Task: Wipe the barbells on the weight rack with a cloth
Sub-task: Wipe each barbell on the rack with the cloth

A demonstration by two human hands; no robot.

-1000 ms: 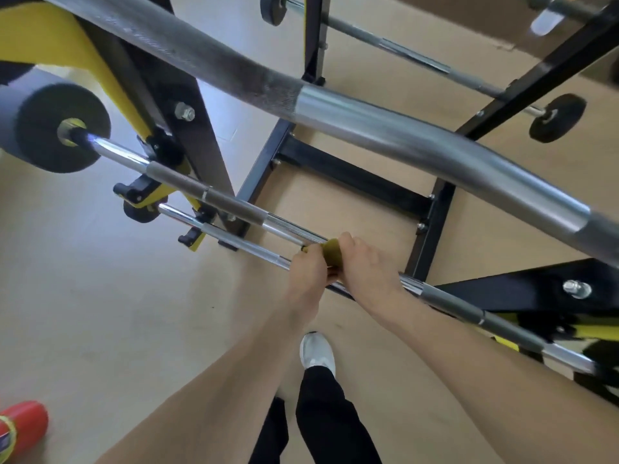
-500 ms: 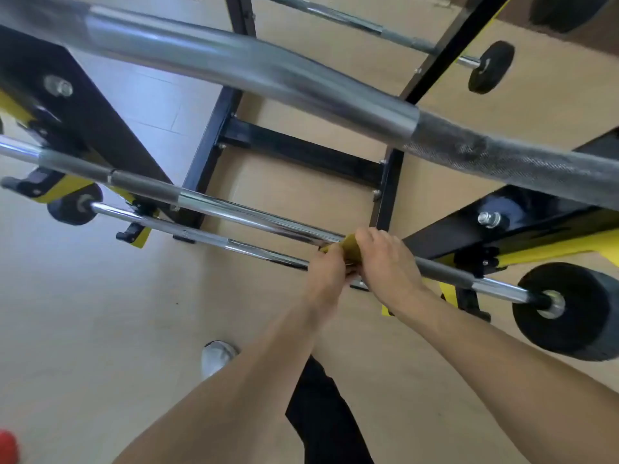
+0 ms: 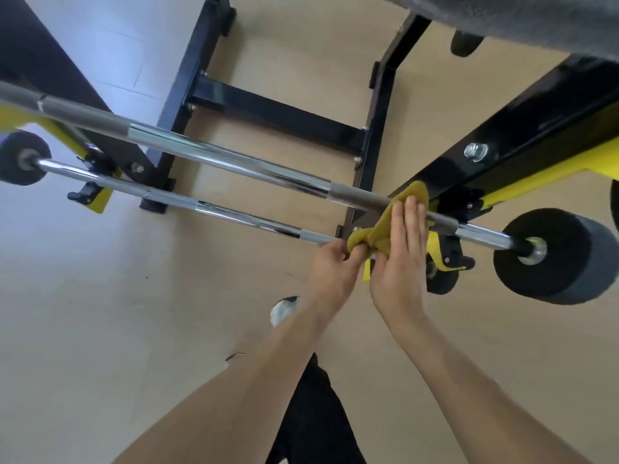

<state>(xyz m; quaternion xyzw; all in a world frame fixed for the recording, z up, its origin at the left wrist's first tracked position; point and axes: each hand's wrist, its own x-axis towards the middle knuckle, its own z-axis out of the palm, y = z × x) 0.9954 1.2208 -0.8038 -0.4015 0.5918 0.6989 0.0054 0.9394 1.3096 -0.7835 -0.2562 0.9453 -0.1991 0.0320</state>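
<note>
At the far left, a small black weight plate is sitting on the end of the lower chrome barbell, which is running diagonally toward the middle of the view. Above it, a thicker chrome barbell is crossing the view from the upper left down to the right, resting on the black and yellow weight rack. Behind both bars, the rack's black crossbeam is lying on the tan floor.

Below the bars, the toe of a white shoe is showing on the floor beside a black trouser leg.

Near the centre, the left hand is pinching the lower bunched corner of a mustard-yellow cloth, its fingers curled round the fabric, close to the lower barbell's end. Just to its right, the right hand is lying flat with straight fingers pressed on the cloth, which is draping over the thicker barbell where its grey knurled section meets the rack upright.

Further right, the thicker bar is ending in a large black weight plate. Along the top right edge, a blurred grey bar is passing close to the camera.
</note>
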